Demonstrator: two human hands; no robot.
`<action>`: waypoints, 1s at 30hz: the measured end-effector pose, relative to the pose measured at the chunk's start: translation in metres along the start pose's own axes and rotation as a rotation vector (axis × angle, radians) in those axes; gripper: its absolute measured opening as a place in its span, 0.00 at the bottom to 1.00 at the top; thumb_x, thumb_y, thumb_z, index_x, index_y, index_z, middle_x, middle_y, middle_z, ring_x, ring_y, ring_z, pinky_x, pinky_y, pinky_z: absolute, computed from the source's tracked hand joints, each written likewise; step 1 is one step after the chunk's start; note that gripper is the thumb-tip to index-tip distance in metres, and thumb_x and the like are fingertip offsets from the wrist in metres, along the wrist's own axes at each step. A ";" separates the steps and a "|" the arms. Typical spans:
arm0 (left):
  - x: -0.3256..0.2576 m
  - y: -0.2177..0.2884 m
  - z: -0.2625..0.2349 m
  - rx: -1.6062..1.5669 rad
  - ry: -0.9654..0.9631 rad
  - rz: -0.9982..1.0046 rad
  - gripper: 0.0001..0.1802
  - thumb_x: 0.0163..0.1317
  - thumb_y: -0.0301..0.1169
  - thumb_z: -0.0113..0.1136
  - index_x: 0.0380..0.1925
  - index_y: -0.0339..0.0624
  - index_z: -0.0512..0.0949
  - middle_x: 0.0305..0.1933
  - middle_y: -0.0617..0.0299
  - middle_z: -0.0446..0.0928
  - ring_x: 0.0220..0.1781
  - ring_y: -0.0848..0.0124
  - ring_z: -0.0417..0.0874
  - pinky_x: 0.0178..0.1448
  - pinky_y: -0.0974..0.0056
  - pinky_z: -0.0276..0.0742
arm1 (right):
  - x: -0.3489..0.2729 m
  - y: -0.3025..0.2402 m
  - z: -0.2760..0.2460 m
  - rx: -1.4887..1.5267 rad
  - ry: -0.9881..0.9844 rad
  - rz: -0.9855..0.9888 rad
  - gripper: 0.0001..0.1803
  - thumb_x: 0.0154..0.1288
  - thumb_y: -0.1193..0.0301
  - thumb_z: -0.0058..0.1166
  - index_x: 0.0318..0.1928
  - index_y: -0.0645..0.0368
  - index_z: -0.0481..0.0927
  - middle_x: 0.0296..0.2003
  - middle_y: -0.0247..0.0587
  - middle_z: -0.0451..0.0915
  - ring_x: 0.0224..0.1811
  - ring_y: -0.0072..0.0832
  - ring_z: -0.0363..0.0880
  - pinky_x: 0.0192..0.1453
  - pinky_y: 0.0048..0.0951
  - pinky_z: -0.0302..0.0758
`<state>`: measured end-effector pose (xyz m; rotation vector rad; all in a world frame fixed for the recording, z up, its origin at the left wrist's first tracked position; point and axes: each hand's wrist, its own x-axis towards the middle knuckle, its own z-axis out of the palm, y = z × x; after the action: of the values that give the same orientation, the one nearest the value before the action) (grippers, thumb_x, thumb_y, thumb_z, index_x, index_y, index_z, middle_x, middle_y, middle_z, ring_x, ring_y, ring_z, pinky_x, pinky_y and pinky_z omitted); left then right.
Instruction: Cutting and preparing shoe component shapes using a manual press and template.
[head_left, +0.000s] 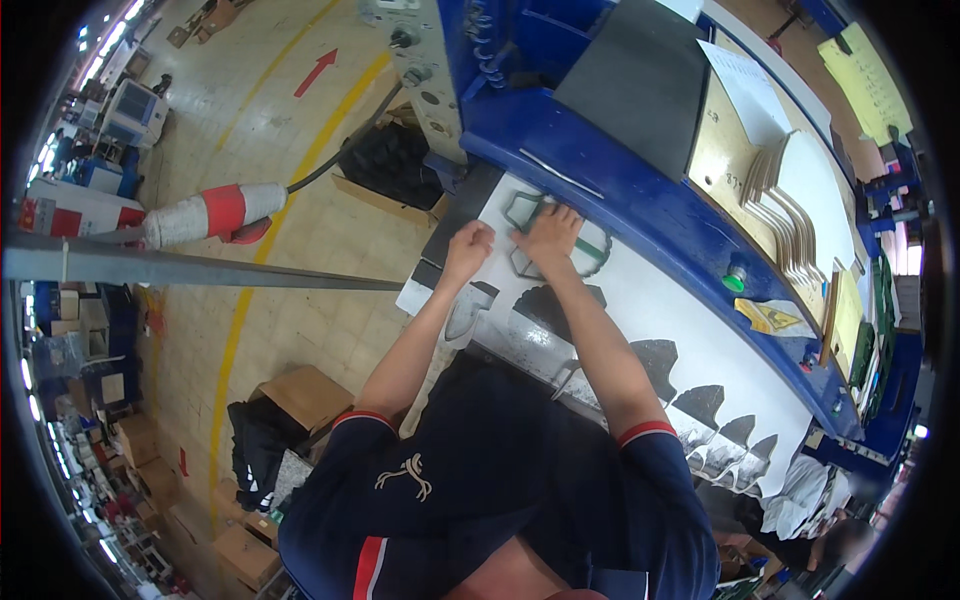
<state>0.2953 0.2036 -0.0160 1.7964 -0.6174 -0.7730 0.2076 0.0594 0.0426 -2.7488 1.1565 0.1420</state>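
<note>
Die [592, 245], green, open-framed | beneath right hand [551, 236], palm spread, unclasped | left hand [470, 248] just left, curled, contents unclear | likely stiff, weighty; take crossbar [585, 243] right of palm

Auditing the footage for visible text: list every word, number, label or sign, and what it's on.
Yellow sheet: handwritten lines, too small to read.
White sheet: printing, too small to read.
Tan board: small dark marks, not transcribed.
Yellow-and-white wrapper: markings too blurred to read.
Red arrow on the floor: a sign, no words seen.
</note>
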 end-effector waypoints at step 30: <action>0.054 0.025 0.012 0.661 0.253 0.149 0.28 0.44 0.46 0.76 0.42 0.53 0.73 0.46 0.61 0.71 0.51 0.56 0.70 0.51 0.51 0.63 | -0.018 0.037 -0.027 0.352 0.061 -0.188 0.45 0.45 0.45 0.64 0.55 0.68 0.71 0.53 0.68 0.68 0.43 0.54 0.82 0.48 0.43 0.81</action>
<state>0.3206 0.1492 -0.0073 2.3621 -0.8903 -0.2330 0.1695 0.0417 0.0679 -2.5404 0.8344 -0.1542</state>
